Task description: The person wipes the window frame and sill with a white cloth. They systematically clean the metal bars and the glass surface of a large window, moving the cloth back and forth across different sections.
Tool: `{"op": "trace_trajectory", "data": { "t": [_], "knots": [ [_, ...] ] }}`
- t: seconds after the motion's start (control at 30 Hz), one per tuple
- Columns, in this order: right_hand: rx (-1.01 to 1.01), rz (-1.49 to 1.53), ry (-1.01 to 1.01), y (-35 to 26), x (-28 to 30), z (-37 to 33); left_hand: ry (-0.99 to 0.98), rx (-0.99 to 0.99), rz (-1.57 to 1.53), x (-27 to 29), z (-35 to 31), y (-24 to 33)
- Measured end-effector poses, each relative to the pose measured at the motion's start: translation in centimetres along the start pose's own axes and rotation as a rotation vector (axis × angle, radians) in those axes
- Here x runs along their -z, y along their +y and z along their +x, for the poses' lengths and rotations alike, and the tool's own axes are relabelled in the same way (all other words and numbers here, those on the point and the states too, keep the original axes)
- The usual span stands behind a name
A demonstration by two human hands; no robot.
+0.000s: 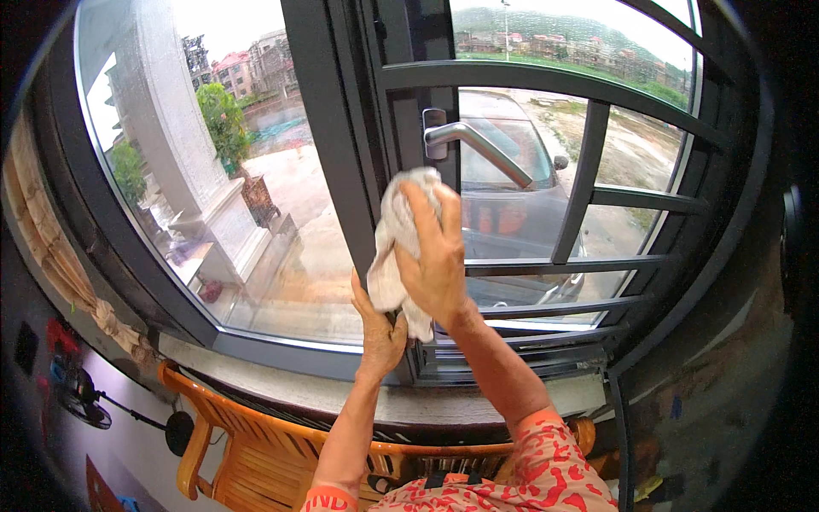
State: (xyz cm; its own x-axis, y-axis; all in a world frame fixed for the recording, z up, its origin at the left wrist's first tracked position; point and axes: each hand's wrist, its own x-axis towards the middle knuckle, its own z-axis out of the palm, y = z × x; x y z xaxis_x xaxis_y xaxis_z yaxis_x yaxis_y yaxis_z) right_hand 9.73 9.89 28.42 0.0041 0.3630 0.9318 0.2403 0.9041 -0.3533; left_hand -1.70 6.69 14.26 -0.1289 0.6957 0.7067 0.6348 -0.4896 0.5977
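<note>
My right hand (433, 247) is closed on a white cloth (394, 277), pressing it to the dark grey window frame (339, 162) just below the silver window handle (478, 147). The cloth is bunched at the top, and its loose end hangs down past my palm. Lower and to the left, my left hand (380, 341) rests against the same upright post, one finger stretched up along its edge and the thumb apart. The cloth's lower part hangs beside that thumb; some of the left fingers are hidden.
Dark grey bars (589, 183) cross the right-hand window. A large glass pane (281, 213) fills the left side. Below are a pale sill (512, 401) and an orange-brown wooden bench (256, 452). A curtain (64, 256) hangs far left, above a black fan (85, 397). Outside stands a car (512, 213).
</note>
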Motion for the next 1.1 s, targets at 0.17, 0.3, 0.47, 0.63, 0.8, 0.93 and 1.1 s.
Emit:
{"op": "trace_trajectory", "data": {
  "t": [0.17, 0.3, 0.47, 0.63, 0.8, 0.93, 1.1],
  "knots": [
    [0.189, -0.01, 0.016, 0.0, -0.6, 5.1, 0.039, 0.117, -0.217, 0.5, 0.1, 1.4],
    [0.243, -0.009, -0.034, 0.8, -0.1, 5.0, 0.036, 0.104, -0.181, 0.7, 0.3, 1.9],
    [0.08, 0.031, -0.134, 1.2, 0.4, 0.5, 0.06, 0.082, -0.147, 0.7, 0.1, 1.4],
    [0.007, 0.174, -0.105, 1.8, 0.6, -3.0, 0.08, 0.064, -0.126, 0.6, 0.6, 2.3],
    [0.161, 0.12, -0.022, 0.8, -0.8, -1.4, 0.024, 0.021, -0.12, 0.2, 0.1, 0.5],
    [0.219, 0.088, 0.01, -0.3, -1.6, 3.7, 0.051, 0.076, -0.109, 0.9, 0.0, 1.6],
    [0.322, 0.191, 0.028, -1.0, -0.8, 9.6, 0.041, 0.069, -0.116, 0.9, 0.5, 2.4]
  ]
}}
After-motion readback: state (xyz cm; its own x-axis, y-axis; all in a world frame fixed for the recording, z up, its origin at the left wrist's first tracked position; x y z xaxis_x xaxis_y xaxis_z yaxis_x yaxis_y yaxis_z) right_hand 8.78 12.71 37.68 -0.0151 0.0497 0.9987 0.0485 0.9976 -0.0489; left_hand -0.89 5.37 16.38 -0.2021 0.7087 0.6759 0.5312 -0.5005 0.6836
